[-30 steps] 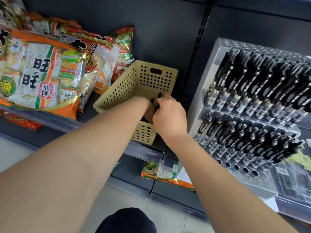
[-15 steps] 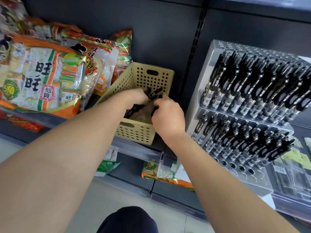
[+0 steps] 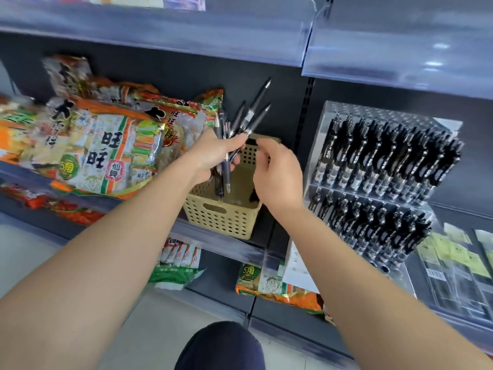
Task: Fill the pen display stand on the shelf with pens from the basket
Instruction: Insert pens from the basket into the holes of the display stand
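The dark shelf (image 3: 224,241) carries a beige perforated basket (image 3: 221,218) at its front edge. Just left of the basket lie orange snack bags (image 3: 106,156), overlapping. Right of the basket stands the clear pen display stand (image 3: 316,156), with wrapped packets (image 3: 453,263) beyond it. Below the basket, a lower shelf (image 3: 221,279) holds 2 more snack packs (image 3: 266,285).

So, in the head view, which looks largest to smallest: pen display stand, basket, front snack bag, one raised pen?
1. pen display stand
2. front snack bag, nearly as large, so this is unsure
3. basket, partly covered
4. raised pen
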